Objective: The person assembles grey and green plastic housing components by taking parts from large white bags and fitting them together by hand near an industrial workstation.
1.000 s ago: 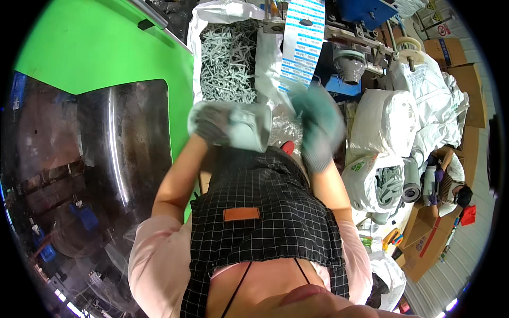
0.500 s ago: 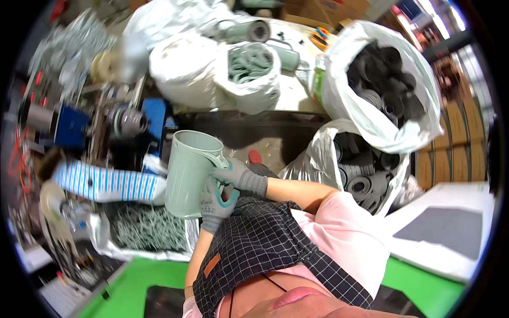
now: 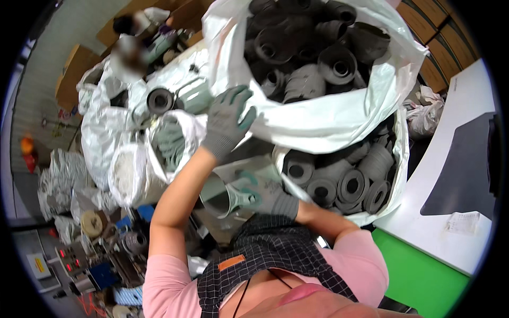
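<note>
My right hand [image 3: 268, 196], in a grey knit glove with green-coated palm, is closed round the handle of a pale grey-green plastic jug [image 3: 216, 192]. The jug is tilted, so its mouth faces toward me at the left of the hand. Farther off, my left hand [image 3: 229, 119], gloved the same way, reaches out with fingers stretched and thumb apart, nothing in it. It is beside the edge of a large white bag [image 3: 318, 124] filled with dark ribbed rubber parts [image 3: 305, 82]. Whether the fingertips touch the bag, I cannot tell.
Below the large bag, a second bag holds more dark ring-shaped parts [image 3: 352, 185]. A smaller white bag with grey-green handles [image 3: 168, 143] stands at the left, near another jug [image 3: 193, 95] lying on the bench. Machinery [image 3: 127, 244] sits at lower left, a white table [image 3: 450, 175] at right.
My view has swung right toward the bags of dark parts. My left hand has let go of the jug and stretched forward; the jug, now tilted, stays in my right hand.
</note>
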A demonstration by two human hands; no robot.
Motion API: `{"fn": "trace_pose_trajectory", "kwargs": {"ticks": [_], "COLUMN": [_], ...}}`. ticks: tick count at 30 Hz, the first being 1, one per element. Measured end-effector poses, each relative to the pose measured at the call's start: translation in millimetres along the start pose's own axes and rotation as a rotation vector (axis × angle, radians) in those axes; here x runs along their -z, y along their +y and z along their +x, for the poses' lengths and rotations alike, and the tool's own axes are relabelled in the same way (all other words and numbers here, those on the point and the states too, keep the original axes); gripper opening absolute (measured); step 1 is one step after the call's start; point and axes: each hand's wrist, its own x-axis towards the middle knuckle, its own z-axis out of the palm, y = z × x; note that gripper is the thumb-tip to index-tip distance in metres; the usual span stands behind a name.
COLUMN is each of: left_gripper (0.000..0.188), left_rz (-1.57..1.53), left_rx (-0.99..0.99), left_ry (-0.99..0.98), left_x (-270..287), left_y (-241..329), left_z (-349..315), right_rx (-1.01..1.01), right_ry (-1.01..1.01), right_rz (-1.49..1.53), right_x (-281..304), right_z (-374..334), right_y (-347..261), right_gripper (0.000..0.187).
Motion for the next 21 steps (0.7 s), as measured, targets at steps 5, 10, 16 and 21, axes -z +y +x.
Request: {"fn": "trace_pose_trajectory", "kwargs": {"ticks": [5,10,16,21], "left_gripper": [0.031,0.062,0.118,0.133], "left_rz": [0.548,0.494,-0.939,-0.446], "left_rx": [-0.309,-0.073,0.205,0.187], "left_ry": [-0.306,-0.637,-0.365,-0.415], "left_x": [-142.1,-143.5,9.8,118.5], "left_y": [-48.0,-53.2,-38.0,-46.2], "left_z": [153.3,187.5,112.3,-40.5], "right_rx": [-0.23,-0.159,-0.295,-0.289], "right_ry": [0.128,0.269,0.424,0.367], "right_rz": [0.144,0.379,0.804,0.978], "right_x": [39.6,63.9,78.8,97.0], "right_z": [-14.6,-15.3,-12.2,34.5], "right_y": [27.7,36.5,57.3,4.6], "right_gripper": [0.059,0.065,0.048,0.029]}}
